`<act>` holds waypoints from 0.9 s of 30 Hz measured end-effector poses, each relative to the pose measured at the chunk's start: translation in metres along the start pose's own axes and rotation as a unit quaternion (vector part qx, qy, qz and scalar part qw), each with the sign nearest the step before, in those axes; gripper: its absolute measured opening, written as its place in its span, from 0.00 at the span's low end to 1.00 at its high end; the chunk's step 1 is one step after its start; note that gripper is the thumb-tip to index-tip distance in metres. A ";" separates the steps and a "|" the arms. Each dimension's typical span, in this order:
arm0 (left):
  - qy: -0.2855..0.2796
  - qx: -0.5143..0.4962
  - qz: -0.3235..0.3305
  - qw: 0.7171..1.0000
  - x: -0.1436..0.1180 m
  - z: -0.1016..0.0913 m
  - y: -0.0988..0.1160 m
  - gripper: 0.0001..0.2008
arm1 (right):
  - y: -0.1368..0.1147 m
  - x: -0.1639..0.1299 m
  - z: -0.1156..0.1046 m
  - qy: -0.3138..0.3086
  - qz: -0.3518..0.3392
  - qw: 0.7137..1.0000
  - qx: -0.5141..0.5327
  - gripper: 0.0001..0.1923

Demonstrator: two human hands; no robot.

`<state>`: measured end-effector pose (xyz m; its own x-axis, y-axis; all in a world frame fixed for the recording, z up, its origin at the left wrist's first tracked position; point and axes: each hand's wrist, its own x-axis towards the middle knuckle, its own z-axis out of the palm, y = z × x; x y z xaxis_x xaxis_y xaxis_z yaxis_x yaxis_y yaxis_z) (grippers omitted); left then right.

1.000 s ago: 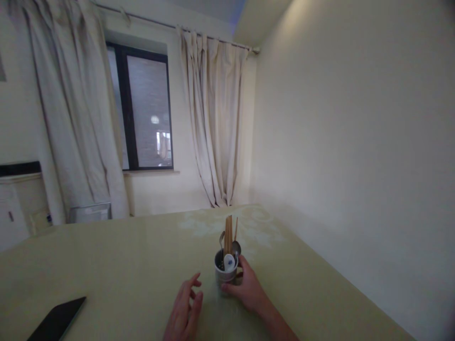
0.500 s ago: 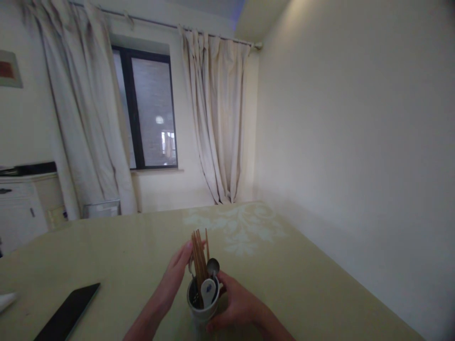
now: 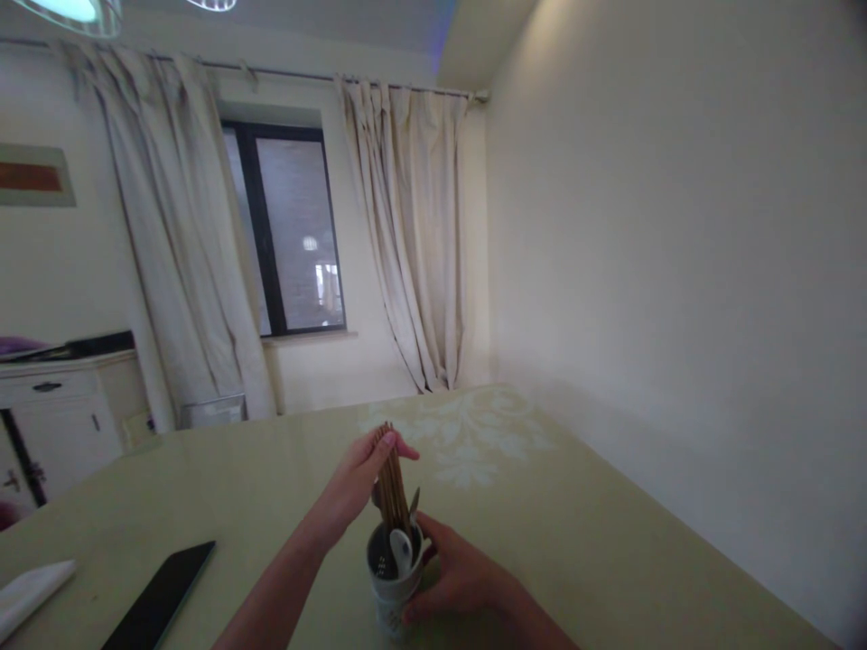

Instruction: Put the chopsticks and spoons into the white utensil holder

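Note:
A pale utensil holder [image 3: 395, 591] stands on the table close to me, with holes low in its inside wall. In it are a bundle of brown wooden chopsticks [image 3: 393, 487], a white spoon [image 3: 401, 551] and a metal spoon [image 3: 414, 502] seen edge-on. My left hand [image 3: 369, 465] is wrapped round the upper part of the chopsticks, thumb across the front. My right hand [image 3: 451, 573] grips the holder from the right side, thumb low and fingers near the rim.
The green table [image 3: 284, 506] bears a white leaf pattern toward the back. A dark flat slab [image 3: 163, 591] and a white object [image 3: 33, 596] lie at the left. A wall [image 3: 664, 271] runs along the right edge; a cabinet [image 3: 60, 397] stands at the far left.
My left hand has risen from beside the chopsticks and closed round their tops, gathering them together. The metal spoon has turned edge-on. My right hand stays on the holder.

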<state>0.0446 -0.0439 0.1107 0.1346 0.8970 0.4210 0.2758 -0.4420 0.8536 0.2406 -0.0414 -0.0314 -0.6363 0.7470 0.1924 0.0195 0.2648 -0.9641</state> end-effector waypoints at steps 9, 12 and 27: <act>0.195 -0.227 0.051 0.953 -0.001 -0.047 0.068 0.18 | -0.005 -0.001 0.000 -0.007 -0.004 1.000 -0.004 0.54; 0.258 -0.218 0.073 0.938 -0.003 -0.068 0.072 0.16 | -0.005 0.000 0.000 -0.014 0.001 1.000 0.000 0.54; 0.266 -0.092 -0.065 0.957 -0.045 -0.032 -0.102 0.37 | -0.006 -0.003 -0.002 -0.009 -0.003 1.000 -0.021 0.52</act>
<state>-0.0199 -0.0397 0.0145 -0.4071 0.8381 0.3631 0.0789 -0.3638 0.9281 0.2434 -0.0441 -0.0255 -0.6502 0.7347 0.1935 0.0486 0.2944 -0.9545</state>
